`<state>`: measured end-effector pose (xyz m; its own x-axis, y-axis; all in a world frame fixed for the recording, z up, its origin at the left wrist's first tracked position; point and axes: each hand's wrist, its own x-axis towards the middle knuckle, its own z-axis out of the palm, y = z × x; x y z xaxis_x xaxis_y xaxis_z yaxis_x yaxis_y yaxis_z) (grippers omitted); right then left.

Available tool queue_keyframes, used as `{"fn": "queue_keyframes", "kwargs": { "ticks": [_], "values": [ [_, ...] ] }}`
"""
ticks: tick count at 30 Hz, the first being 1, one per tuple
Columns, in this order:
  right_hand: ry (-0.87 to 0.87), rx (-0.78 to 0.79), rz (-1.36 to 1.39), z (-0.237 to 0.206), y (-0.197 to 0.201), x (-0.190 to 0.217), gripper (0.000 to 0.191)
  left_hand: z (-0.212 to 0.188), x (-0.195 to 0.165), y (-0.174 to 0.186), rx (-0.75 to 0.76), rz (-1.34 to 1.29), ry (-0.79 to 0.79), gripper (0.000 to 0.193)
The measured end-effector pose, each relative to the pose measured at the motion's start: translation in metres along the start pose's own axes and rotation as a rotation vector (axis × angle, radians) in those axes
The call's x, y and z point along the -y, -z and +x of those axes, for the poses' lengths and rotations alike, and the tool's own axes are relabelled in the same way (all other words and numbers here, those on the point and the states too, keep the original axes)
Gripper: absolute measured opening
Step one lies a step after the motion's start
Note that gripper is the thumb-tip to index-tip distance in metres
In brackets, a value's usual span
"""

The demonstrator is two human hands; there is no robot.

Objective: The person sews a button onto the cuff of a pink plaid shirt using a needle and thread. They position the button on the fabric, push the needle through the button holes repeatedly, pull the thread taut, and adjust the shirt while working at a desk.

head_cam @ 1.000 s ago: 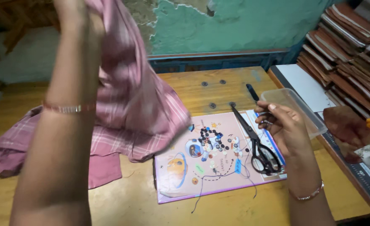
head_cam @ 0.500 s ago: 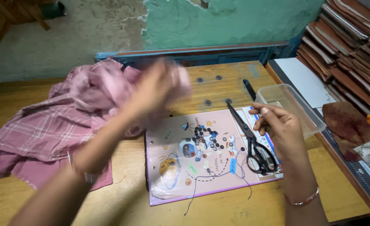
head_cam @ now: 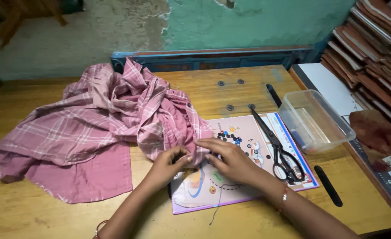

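A big pink checked shirt (head_cam: 93, 132) lies in a crumpled heap on the left part of the wooden table (head_cam: 36, 212). Its near right edge hangs over a pink picture book (head_cam: 248, 177) that lies flat on the table.

The left hand (head_cam: 169, 166) is at that edge of the shirt. Its fingers are curled and pinch a fold of the cloth. The right hand (head_cam: 228, 159) is just beside it, and the two hands touch at the fingertips. Its fingers are bent down onto the same bit of cloth, but I cannot tell if they really grip it. A thin dark thread (head_cam: 217, 201) runs from under the right hand to the near edge of the book.

A little heap of dark buttons (head_cam: 228, 137) sits on the book, just past the right hand. Big black scissors (head_cam: 277, 148) lie closed on the right side of the book. To the right of them stands a clear plastic box (head_cam: 315, 119). A black stick-shaped thing (head_cam: 328, 186) lies on the table near the box. Far right, brown books (head_cam: 372, 48) are stacked up.
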<state>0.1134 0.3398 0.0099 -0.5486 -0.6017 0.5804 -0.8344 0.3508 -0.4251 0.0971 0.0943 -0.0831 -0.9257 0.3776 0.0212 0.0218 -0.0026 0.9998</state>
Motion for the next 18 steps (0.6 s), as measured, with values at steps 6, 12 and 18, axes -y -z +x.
{"fn": "queue_keyframes", "kwargs": {
  "ticks": [6, 12, 18],
  "values": [
    [-0.306, 0.066, 0.134, 0.013, -0.022, -0.011, 0.019, -0.007, -0.007, 0.001, -0.004, 0.194, -0.032, 0.019],
    [-0.444, 0.009, 0.164, -0.004, -0.013, -0.023, 0.015, -0.009, -0.013, -0.001, -0.073, 0.366, -0.06, 0.023],
    [-0.45, 0.045, 0.084, -0.004, -0.018, -0.018, 0.02, -0.013, -0.021, -0.002, -0.067, 0.346, -0.044, 0.026]
  ]
}}
